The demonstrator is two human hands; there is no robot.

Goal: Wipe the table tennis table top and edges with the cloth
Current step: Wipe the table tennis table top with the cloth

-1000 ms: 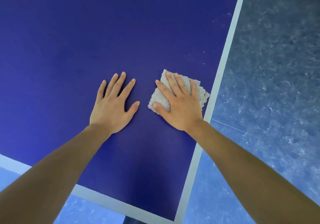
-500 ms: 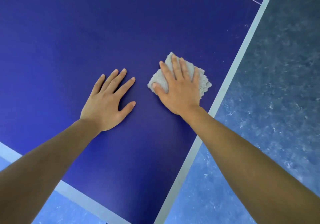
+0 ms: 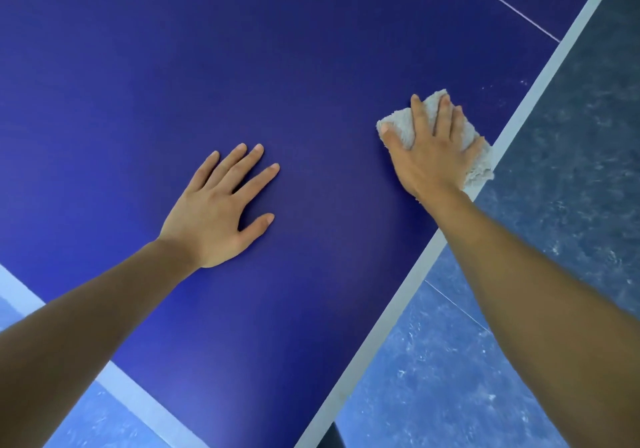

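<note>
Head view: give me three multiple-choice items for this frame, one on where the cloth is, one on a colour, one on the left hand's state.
1. Where is the cloth?
A. mid-table, untouched
B. under the right hand, by the white edge line
C. lifted in the air

2. What colour is the table top?
A. green
B. black
C. dark blue

3. How is the left hand?
A. flat on the table, fingers straight
B. gripping the cloth
C. clenched in a fist

Answers:
1 B: the right hand's fingers press the cloth down, and one corner of it reaches the edge line.
2 C: the whole surface is deep blue inside the white line.
3 A: it lies palm down with its fingers spread, holding nothing.
</note>
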